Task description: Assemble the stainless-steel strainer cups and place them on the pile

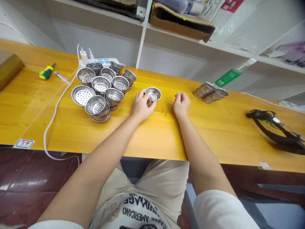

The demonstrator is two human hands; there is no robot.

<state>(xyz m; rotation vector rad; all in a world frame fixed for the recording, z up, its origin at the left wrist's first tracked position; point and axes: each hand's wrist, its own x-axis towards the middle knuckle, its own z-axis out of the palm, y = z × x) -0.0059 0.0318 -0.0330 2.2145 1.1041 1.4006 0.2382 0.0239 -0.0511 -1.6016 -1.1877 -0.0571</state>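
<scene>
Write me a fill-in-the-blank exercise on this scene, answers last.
The left hand holds a cup; the larger group of cups stands to its ____.
A thin piece sticks up from the fingertips of the ____ hand.
The screwdriver has a green and ____ handle.
The bottle has a ____ label.

left; right; yellow; green

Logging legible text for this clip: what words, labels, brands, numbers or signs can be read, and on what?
"AMERICANO": shirt
"CAFFE": shirt
"39", apparently: left sticker
Too small or blurred to read: right sticker, green label, red label.
Other shirt lettering: folded or cut off.
</scene>
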